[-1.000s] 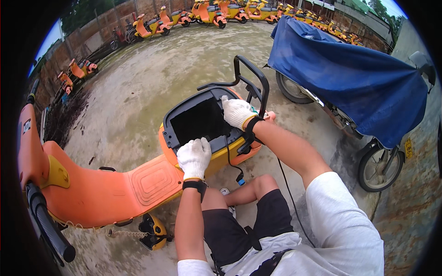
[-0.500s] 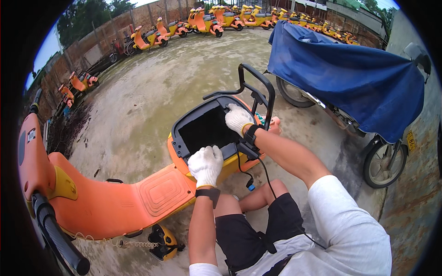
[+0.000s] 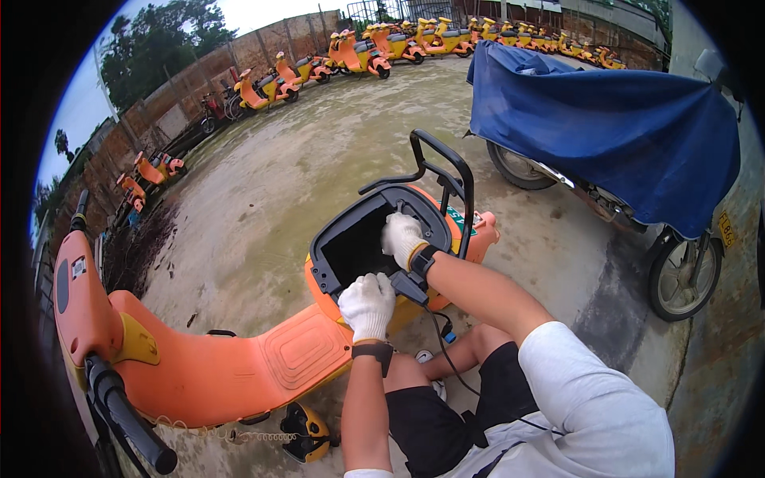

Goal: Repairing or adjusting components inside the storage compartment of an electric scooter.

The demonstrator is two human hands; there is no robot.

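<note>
Scene: an orange scooter (image 3: 239, 366) lies across the lower left of the frame on a concrete yard, its seat off and the black under-seat compartment (image 3: 358, 247) open at centre.
Left hand (image 3: 368, 304): white-gloved, resting on the compartment's near rim; fingers curled together over the edge, clamped on the rim as far as can be seen.
Right hand (image 3: 401, 237): white-gloved, reaching into the far inner side of the compartment, just below the black grab rail (image 3: 442, 163); fingers bent downward, but whether they close on anything inside I cannot tell.
Cable: a thin black cable (image 3: 446, 350) hangs from the compartment's near right edge toward the person's knee at lower centre.
Doing it well: judging by the pose, the left hand should brace the rim firmly so the body does not rock while the right works by feel; keep the wrist clear of the rail and the cable slack, not snagged.
Surroundings: a vehicle under a blue cover (image 3: 613, 127) at upper right; rows of orange scooters (image 3: 374, 52) along the top.
</note>
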